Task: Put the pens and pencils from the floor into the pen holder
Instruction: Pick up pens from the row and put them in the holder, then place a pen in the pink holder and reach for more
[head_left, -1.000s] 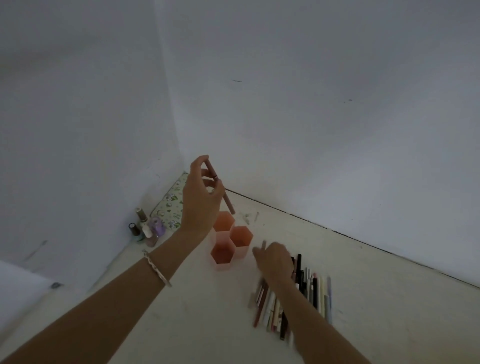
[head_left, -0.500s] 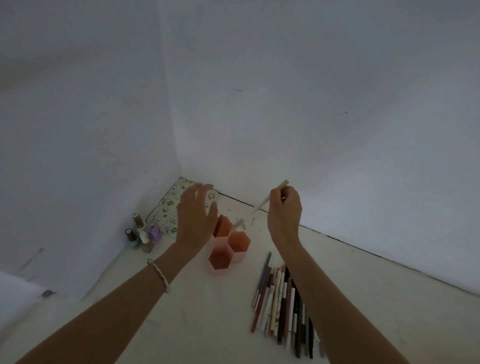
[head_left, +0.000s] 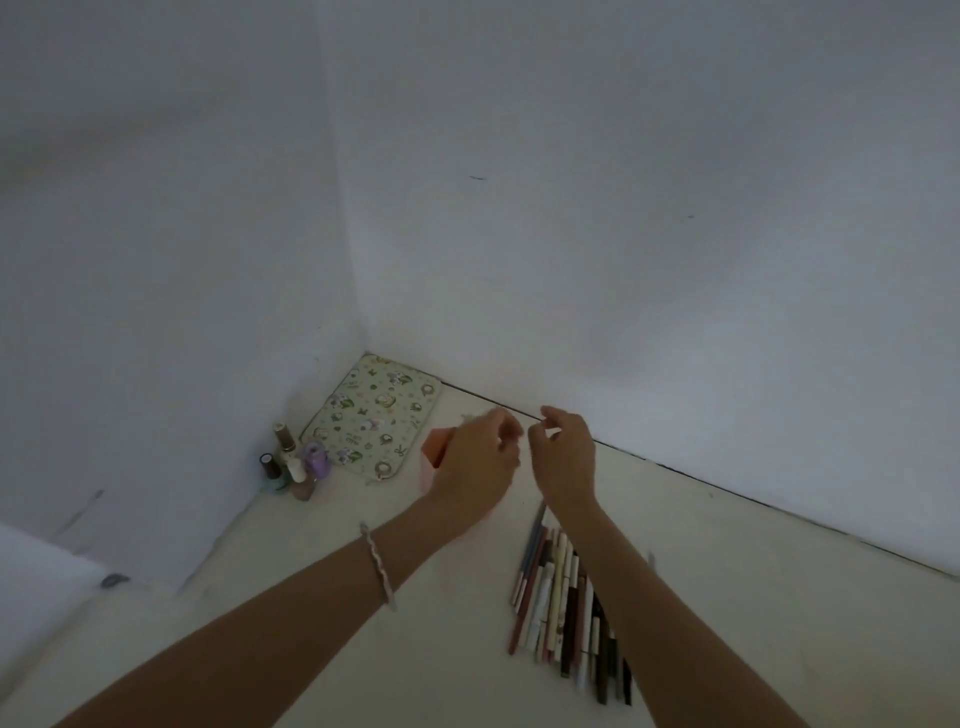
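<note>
The pink hexagonal pen holder stands on the floor, mostly hidden behind my left hand. That hand hovers over it with loosely curled fingers, and I see nothing in it. My right hand is just to the right, nearly touching the left. Its thumb and forefinger are slightly apart, and no pencil shows between them. A row of several pens and pencils lies on the floor under my right forearm.
A patterned pad lies in the corner where two white walls meet. Several small nail polish bottles stand along the left wall. Bare pale floor extends to the right of the pens.
The pale pencil my right hand held over the holder is no longer visible. Both hands have come together above the holder. The camera has tilted, so the scene sits lower.
</note>
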